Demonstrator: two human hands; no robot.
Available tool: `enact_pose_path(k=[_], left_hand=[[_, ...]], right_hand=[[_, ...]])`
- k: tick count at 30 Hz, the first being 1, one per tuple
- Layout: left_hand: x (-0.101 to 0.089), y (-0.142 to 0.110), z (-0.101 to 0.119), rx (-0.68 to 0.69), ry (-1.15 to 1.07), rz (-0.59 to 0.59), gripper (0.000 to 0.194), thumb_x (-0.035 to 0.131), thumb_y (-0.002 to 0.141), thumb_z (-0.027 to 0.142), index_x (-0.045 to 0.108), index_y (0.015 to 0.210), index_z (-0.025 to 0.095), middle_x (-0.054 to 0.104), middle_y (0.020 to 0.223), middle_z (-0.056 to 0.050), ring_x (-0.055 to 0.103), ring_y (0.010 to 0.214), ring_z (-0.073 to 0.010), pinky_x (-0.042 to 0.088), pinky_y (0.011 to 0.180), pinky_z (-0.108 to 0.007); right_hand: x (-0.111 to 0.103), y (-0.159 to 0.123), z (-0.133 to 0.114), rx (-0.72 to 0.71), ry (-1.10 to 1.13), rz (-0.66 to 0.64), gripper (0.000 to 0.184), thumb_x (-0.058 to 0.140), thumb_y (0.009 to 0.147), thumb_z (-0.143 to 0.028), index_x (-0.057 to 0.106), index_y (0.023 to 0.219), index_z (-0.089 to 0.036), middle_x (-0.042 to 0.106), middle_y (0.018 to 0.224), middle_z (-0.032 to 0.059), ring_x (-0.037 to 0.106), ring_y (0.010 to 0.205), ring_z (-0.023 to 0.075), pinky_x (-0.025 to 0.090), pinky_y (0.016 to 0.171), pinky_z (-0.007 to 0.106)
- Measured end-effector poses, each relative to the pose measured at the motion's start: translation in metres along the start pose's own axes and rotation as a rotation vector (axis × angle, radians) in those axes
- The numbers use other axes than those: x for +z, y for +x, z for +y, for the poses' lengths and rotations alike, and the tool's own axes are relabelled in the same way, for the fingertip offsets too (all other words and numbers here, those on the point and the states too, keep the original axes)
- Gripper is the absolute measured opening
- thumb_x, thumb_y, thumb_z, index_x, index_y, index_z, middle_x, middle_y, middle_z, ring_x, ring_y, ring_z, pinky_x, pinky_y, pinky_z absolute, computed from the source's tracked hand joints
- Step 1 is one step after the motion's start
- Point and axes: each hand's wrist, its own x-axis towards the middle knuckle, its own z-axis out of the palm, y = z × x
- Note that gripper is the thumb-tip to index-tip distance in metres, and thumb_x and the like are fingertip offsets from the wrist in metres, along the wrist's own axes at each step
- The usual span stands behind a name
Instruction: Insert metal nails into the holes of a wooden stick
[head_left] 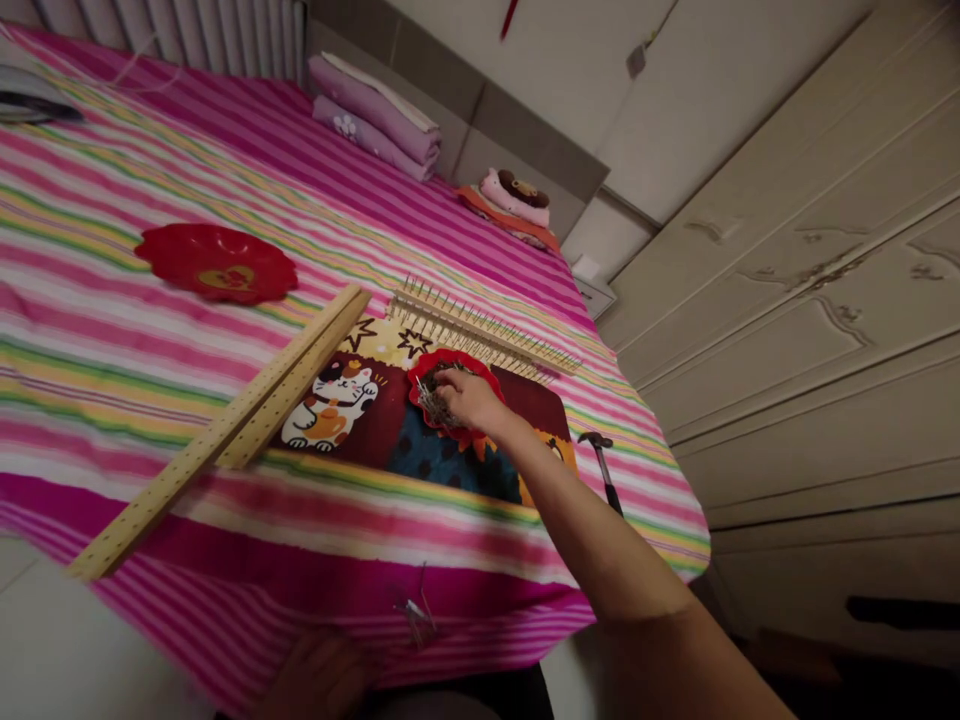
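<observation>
My right hand (466, 398) reaches forward into a red scalloped dish (480, 372) full of thin metal nails (433, 405), its fingers pinched together in the pile. The dish sits on a cartoon cat mat (352, 410) on the striped bed. Low at the frame's bottom, my left hand (319, 678) is blurred and holds a small bunch of nails (414, 608) at its fingertips. Just behind the dish lies a wooden strip (480, 325) with a row of nails standing up along it.
Two long wooden strips with rows of holes (232, 425) lie diagonally across the pink striped bedsheet (150, 180). A second red dish (217, 262) lies at the left. A hammer (604, 465) rests near the bed's right edge. Folded bedding (379, 120) and cream wardrobe doors (810, 300) lie beyond.
</observation>
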Motion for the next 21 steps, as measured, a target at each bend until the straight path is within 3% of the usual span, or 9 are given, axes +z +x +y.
enact_pose_path(k=[3,6,8,10,11,15,17,19,21], left_hand=[[-0.005,0.005,0.007,-0.044,-0.044,0.027,0.031,0.035,0.084,0.010,0.059,0.071,0.025,0.063,0.066,0.004,0.052,0.066,-0.0131,0.034,0.071,-0.028],[-0.015,0.011,0.012,-0.027,-0.092,-0.071,0.024,0.041,0.084,0.009,0.059,0.078,0.024,0.063,0.070,0.004,0.052,0.069,-0.0133,0.032,0.072,-0.030],[-0.022,0.014,0.013,-0.013,-0.110,-0.084,0.022,0.043,0.084,0.008,0.059,0.078,0.023,0.063,0.071,0.004,0.051,0.070,-0.0132,0.031,0.072,-0.030],[-0.026,0.017,0.013,0.006,-0.110,-0.089,0.021,0.043,0.085,0.009,0.058,0.078,0.022,0.062,0.071,0.004,0.050,0.071,-0.0135,0.031,0.072,-0.030],[-0.028,0.018,0.013,0.018,-0.105,-0.100,0.021,0.043,0.085,0.010,0.058,0.078,0.022,0.062,0.071,0.004,0.050,0.071,-0.0137,0.030,0.072,-0.030],[-0.030,0.020,0.014,0.051,-0.082,-0.140,0.018,0.043,0.087,0.014,0.057,0.078,0.020,0.060,0.069,0.003,0.048,0.071,-0.0148,0.030,0.072,-0.030],[-0.031,0.020,0.014,0.059,-0.067,-0.147,0.020,0.041,0.088,0.014,0.057,0.077,0.020,0.060,0.069,0.002,0.048,0.071,-0.0154,0.030,0.072,-0.031],[-0.033,0.020,0.015,0.057,-0.056,-0.154,0.022,0.040,0.089,0.014,0.057,0.076,0.019,0.060,0.069,0.002,0.048,0.071,-0.0157,0.030,0.072,-0.031],[-0.034,0.020,0.015,0.053,-0.059,-0.157,0.022,0.040,0.089,0.014,0.058,0.076,0.019,0.060,0.069,0.002,0.048,0.071,-0.0154,0.030,0.072,-0.031]], right_hand=[[-0.007,-0.043,0.002,-0.111,0.015,0.070,0.017,0.045,0.084,-0.019,0.059,0.094,-0.020,0.062,0.103,0.0044,0.054,0.103,0.0180,0.040,0.093,0.031],[0.000,-0.100,0.014,-0.152,0.064,-0.077,0.017,0.040,0.084,-0.019,0.057,0.083,-0.021,0.061,0.078,0.0005,0.057,0.073,0.0143,0.046,0.069,0.026],[0.016,-0.138,0.029,-0.141,0.058,-0.214,0.013,0.048,0.079,-0.015,0.058,0.072,-0.020,0.060,0.065,-0.0016,0.055,0.061,0.0134,0.044,0.059,0.024],[0.039,-0.168,0.047,-0.122,-0.018,-0.330,0.014,0.051,0.075,-0.010,0.060,0.072,-0.020,0.062,0.068,-0.0013,0.056,0.063,0.0136,0.044,0.063,0.024],[0.053,-0.179,0.056,-0.083,-0.082,-0.321,0.015,0.051,0.075,-0.008,0.061,0.074,-0.020,0.063,0.071,-0.0006,0.056,0.066,0.0138,0.044,0.066,0.024],[0.105,-0.195,0.074,0.018,-0.170,-0.212,0.014,0.051,0.080,-0.015,0.060,0.090,-0.017,0.062,0.087,0.0071,0.057,0.082,0.0187,0.045,0.077,0.030],[0.120,-0.196,0.075,-0.050,-0.134,-0.216,0.022,0.048,0.079,-0.010,0.060,0.095,-0.019,0.061,0.091,0.0068,0.056,0.087,0.0184,0.044,0.080,0.030],[0.121,-0.196,0.075,-0.170,-0.074,-0.244,0.033,0.045,0.075,-0.003,0.061,0.097,-0.021,0.060,0.092,0.0049,0.055,0.090,0.0168,0.044,0.082,0.028],[0.108,-0.197,0.079,-0.242,-0.040,-0.232,0.039,0.044,0.073,0.000,0.061,0.101,-0.020,0.060,0.096,0.0053,0.055,0.094,0.0167,0.044,0.086,0.029]])
